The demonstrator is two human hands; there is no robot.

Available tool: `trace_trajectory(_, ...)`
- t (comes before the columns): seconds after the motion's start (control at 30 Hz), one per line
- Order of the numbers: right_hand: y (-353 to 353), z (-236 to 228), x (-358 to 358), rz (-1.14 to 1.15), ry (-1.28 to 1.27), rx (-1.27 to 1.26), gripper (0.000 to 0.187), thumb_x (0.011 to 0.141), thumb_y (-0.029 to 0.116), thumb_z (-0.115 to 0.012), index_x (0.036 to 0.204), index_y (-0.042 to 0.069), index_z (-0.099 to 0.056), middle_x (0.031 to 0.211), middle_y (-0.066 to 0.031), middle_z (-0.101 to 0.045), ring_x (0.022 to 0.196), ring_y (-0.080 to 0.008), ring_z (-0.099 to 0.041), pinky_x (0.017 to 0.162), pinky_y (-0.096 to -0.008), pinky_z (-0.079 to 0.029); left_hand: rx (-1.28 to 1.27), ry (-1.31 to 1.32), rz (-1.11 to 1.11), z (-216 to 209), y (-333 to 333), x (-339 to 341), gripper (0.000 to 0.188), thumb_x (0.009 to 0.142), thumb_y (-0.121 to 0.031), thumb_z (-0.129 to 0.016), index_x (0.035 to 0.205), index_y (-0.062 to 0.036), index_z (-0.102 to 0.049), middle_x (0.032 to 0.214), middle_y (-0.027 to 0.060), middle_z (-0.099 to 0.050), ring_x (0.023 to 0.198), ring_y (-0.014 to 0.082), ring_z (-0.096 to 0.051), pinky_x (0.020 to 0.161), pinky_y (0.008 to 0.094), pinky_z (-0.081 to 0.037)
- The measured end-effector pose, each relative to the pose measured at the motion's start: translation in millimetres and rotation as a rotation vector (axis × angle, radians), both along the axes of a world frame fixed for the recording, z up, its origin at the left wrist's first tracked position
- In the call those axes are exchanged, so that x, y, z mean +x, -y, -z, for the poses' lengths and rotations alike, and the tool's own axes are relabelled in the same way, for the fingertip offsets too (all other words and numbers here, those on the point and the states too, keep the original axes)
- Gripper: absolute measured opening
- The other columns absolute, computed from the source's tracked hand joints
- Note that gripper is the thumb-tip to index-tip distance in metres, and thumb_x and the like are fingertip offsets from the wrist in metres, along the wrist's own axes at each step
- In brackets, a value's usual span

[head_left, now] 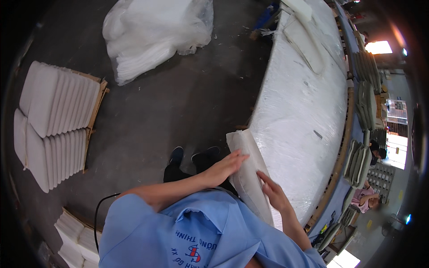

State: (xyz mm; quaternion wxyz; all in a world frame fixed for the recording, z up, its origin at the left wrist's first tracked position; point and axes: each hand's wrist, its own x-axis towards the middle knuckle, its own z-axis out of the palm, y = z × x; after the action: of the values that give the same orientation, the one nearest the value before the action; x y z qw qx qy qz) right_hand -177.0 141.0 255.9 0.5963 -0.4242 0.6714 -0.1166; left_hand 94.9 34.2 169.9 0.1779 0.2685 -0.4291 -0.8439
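A long off-white padded piece (250, 178), cushion-like, lies slanted along the near left edge of the plastic-covered worktable (295, 116), close against my body. My left hand (229, 167) rests on its upper face with the fingers stretched out flat. At its right-hand side is my right hand (275, 193), fingers extended toward the piece and the thumb side partly hidden. Neither hand is wrapped around anything. The exact kind of the piece cannot be made out; its far end stands out past the table's edge.
Stacks of white cushions (62, 102) stand on a pallet at the left, with more white pieces (76, 236) at lower left. A bag of white foam sheets (156, 33) lies on the dark floor. Beyond the table are grey pads (357, 163) and a person in pink (363, 198).
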Motion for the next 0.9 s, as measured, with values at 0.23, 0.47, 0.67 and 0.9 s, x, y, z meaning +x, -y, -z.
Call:
trace_trajectory(0.23, -64.7, -85.3, 47.5, -0.100, -0.327, -0.251, 0.082, 0.090, 0.027, -0.080, 0.159, 0.005, -0.041, 0.154, -0.0252, -0.050, 0.146, -0.0402, -0.047, 0.117, -0.0449, -0.042, -0.485, 0.036, 0.193, -35.7, 13.9, 24.9, 0.082, 0.093, -0.016, -0.075, 0.164, -0.0179, -0.034, 0.174, 0.0133, -0.017, 0.159, 0.0328, -0.022, 0.126, 0.0440, -0.030)
trace_trajectory(0.47, -15.6, -77.9, 55.0, -0.054, -0.802, -0.652, 0.069, 0.089, 0.024, -0.079, 0.145, -0.002, -0.050, 0.133, -0.0276, -0.063, 0.118, -0.0445, -0.065, 0.099, -0.0481, -0.053, -0.974, 0.020, 0.023, -50.1, 62.4, -34.1, 0.062, 0.094, -0.024, -0.075, 0.150, -0.0130, -0.053, 0.158, 0.0167, -0.048, 0.147, 0.0385, -0.043, 0.122, 0.0457, -0.037)
trace_trajectory(0.67, 40.6, -66.1, 64.2, -0.003, -0.994, -0.655, 0.047, 0.097, 0.037, -0.068, 0.127, 0.002, -0.060, 0.106, -0.0190, -0.071, 0.099, -0.0392, -0.070, 0.086, -0.0486, -0.055, -1.082, -0.112, -0.348, -56.8, 59.4, -105.0, 0.016, 0.097, -0.011, -0.058, 0.104, -0.0037, -0.069, 0.105, 0.0156, -0.067, 0.102, 0.0362, -0.062, 0.093, 0.0458, -0.049)
trace_trajectory(0.9, 51.9, -56.1, 50.6, 0.102, -1.095, -0.612, 0.041, 0.105, 0.047, -0.052, 0.110, 0.008, -0.066, 0.099, -0.0121, -0.073, 0.092, -0.0330, -0.073, 0.081, -0.0460, -0.056, -0.908, 0.029, -0.359, -41.6, 84.5, -150.3, 0.038, 0.107, -0.024, -0.055, 0.081, 0.0031, -0.064, 0.072, 0.0132, -0.063, 0.063, 0.0213, -0.056, 0.063, 0.0376, -0.047)
